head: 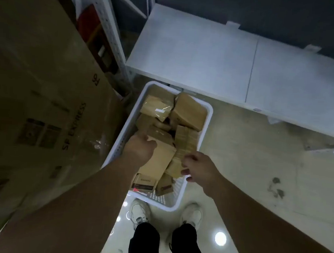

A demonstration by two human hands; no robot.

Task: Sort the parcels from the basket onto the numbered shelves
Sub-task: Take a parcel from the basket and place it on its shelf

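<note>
A white plastic basket [207,117] stands on the floor in front of my feet, filled with several brown cardboard parcels. My left hand [140,147] reaches down into it and grips the near edge of a brown box [159,155] lying in the middle. My right hand [196,168] hovers just right of that box over a ribbed cardboard parcel [186,142], fingers loosely curled and holding nothing. A taped parcel [156,107] and a larger box [188,113] lie at the far end. A white shelf [206,54] stretches beyond the basket, bare on top.
A big brown carton printed SF EXPRESS [45,98] leans on the left, close to the basket. White shelf uprights [109,33] rise behind it. My two white shoes [140,213] stand on the glossy floor just below the basket.
</note>
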